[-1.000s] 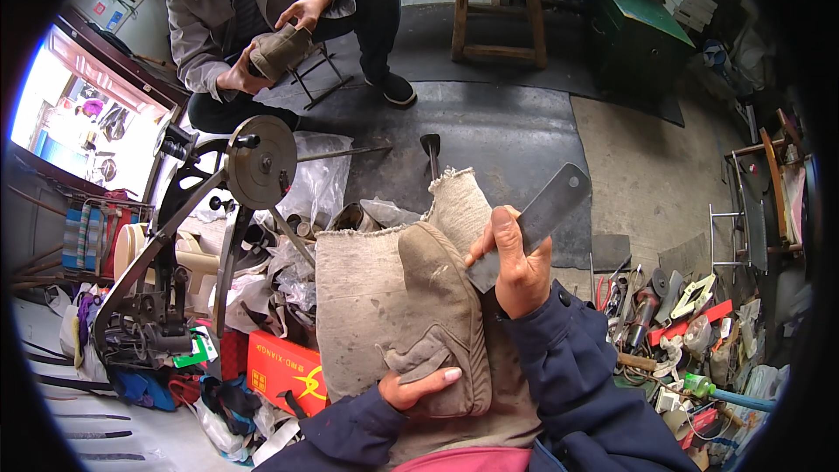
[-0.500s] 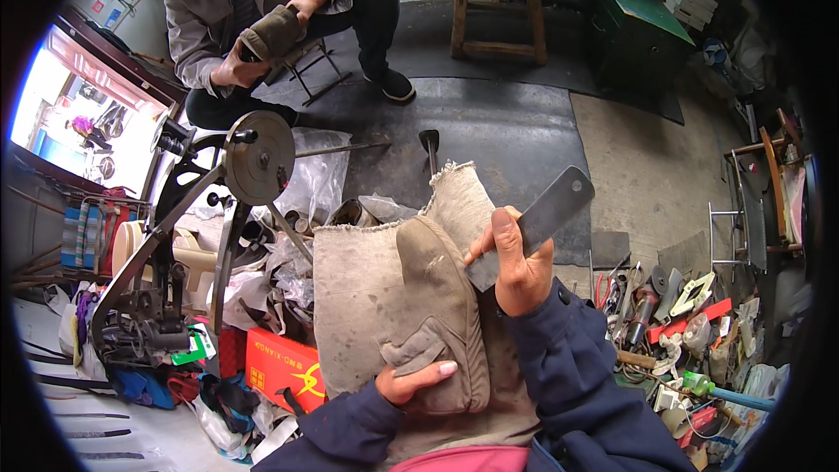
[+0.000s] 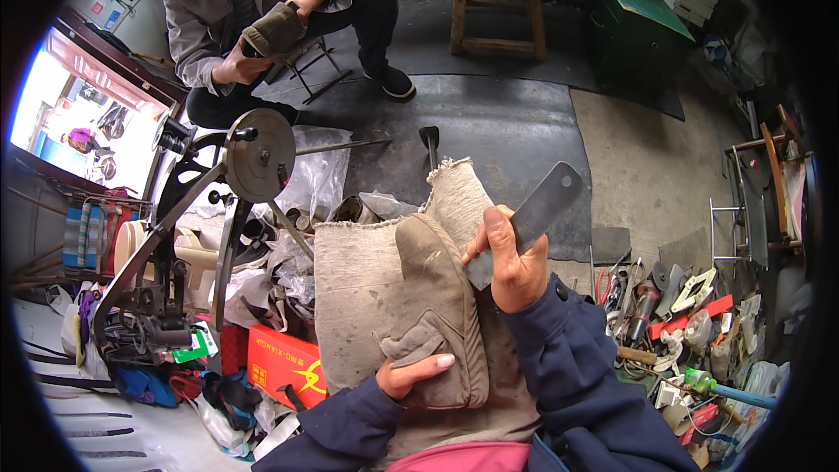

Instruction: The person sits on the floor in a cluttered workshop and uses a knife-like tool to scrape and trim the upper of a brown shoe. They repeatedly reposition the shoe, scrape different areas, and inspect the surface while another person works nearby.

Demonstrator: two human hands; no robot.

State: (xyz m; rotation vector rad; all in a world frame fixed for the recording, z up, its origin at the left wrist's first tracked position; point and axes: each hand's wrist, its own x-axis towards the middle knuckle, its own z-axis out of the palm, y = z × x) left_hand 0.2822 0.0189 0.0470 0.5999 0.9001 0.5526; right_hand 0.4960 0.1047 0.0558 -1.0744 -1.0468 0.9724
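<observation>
My right hand (image 3: pixel 514 262) is wrapped round a flat dark steel blade (image 3: pixel 546 203) with a hole at its top end; its lower end meets the right edge of a grey-brown cloth shoe (image 3: pixel 433 288). My left hand (image 3: pixel 404 376) holds that shoe near its lower end, thumb lying over it and the other fingers hidden. The shoe rests on a frayed, stained beige cloth (image 3: pixel 350 280) spread over my lap.
Facing me, another person (image 3: pixel 223 31) squats, holding a dark shoe (image 3: pixel 275 31). A hand-cranked machine (image 3: pixel 258 155) stands left, near a red box (image 3: pixel 284 363). Scattered tools (image 3: pixel 647 306) lie right. Behind are a wooden stool (image 3: pixel 496 44) and green cabinet (image 3: pixel 638 17).
The other person has raised and turned the shoe in their hands. My hands and the blade show only a slight upward shift in the picture.
</observation>
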